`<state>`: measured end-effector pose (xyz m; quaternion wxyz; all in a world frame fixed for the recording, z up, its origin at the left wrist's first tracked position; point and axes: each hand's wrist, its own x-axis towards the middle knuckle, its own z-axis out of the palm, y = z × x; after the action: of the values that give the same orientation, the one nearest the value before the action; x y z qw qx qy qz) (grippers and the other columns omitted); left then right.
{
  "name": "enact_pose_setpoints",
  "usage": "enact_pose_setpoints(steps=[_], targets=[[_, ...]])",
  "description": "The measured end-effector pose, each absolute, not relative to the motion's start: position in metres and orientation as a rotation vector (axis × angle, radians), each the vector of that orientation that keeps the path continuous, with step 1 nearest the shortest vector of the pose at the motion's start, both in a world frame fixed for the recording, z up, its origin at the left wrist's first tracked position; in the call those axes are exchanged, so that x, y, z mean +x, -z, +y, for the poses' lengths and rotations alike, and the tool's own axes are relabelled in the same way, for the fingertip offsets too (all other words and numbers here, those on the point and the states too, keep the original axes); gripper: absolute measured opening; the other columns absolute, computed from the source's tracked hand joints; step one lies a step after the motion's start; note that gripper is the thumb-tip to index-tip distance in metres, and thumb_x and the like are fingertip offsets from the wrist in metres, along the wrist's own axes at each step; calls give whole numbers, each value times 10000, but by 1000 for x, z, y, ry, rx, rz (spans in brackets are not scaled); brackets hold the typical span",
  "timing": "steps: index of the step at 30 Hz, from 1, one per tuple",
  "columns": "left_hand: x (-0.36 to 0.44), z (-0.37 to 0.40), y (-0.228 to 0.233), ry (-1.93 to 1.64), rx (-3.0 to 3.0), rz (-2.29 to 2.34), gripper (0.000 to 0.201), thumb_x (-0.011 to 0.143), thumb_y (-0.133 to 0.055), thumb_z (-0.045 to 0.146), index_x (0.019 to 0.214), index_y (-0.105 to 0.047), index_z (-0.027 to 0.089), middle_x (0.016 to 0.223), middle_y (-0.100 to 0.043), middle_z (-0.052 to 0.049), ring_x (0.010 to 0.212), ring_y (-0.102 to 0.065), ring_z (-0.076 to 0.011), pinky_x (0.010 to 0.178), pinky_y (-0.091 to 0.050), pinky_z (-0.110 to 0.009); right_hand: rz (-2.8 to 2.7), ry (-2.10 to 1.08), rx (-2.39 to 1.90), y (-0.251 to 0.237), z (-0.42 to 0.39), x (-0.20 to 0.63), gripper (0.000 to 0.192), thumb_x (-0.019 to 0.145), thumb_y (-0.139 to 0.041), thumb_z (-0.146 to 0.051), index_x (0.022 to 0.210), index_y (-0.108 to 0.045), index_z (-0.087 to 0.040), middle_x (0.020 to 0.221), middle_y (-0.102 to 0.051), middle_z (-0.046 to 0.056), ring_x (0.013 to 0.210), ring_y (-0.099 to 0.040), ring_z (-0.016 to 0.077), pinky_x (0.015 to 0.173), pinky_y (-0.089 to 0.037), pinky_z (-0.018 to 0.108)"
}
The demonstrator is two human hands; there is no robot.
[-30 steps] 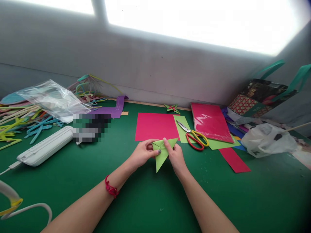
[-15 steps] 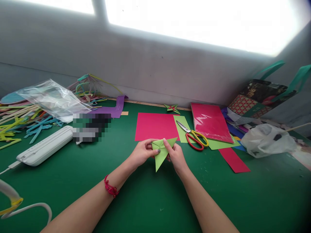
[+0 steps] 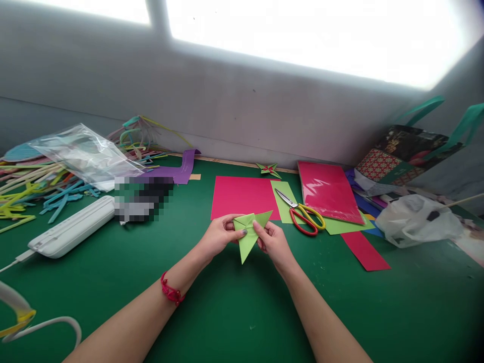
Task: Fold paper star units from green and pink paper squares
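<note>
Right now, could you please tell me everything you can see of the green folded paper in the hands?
The green folded paper is light green, matte and thin, creased into a pointed shape: a wide top edge with a tip to the right, tapering to a sharp point toward the person. The left hand pinches its left side and the right hand its right. It is over the green table, near the pink sheet.

scissors (image 3: 302,214) right of folded paper (image 3: 249,234), sheet (image 3: 242,196) behind

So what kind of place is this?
Probably a paper-craft table: both hands, left hand and right hand, pinch a folded green paper, with coloured card sheets, scissors and a heap of paper strips on green felt.
</note>
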<state>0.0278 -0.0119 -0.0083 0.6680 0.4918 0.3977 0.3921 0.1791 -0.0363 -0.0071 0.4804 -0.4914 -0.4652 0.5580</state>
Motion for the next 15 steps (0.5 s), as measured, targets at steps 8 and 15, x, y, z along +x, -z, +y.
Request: enact_pose_setpoints(steps=[8,15], targets=[[28,-12,9,-886,1099,889,477,616,-681,191,1062,-535,111,882,-664,-105,782,-625,-222,617,-504,-285,-1203,-1240,-1215,12,-35,178,257,718,-565,-412,676,-500,-167,407,-384,-71,359,-342,66,356,-232,198],[27,-13,8,-891,1081,893,512,606,-686,211,1082,-524,112,871,-665,-98,769,-624,-219,618,-495,-286,-1195,-1263,-1171,15,-37,177,247,700,-580,-403,748,-510,-171,515,-473,-45,418,-417,83,369,-286,195]])
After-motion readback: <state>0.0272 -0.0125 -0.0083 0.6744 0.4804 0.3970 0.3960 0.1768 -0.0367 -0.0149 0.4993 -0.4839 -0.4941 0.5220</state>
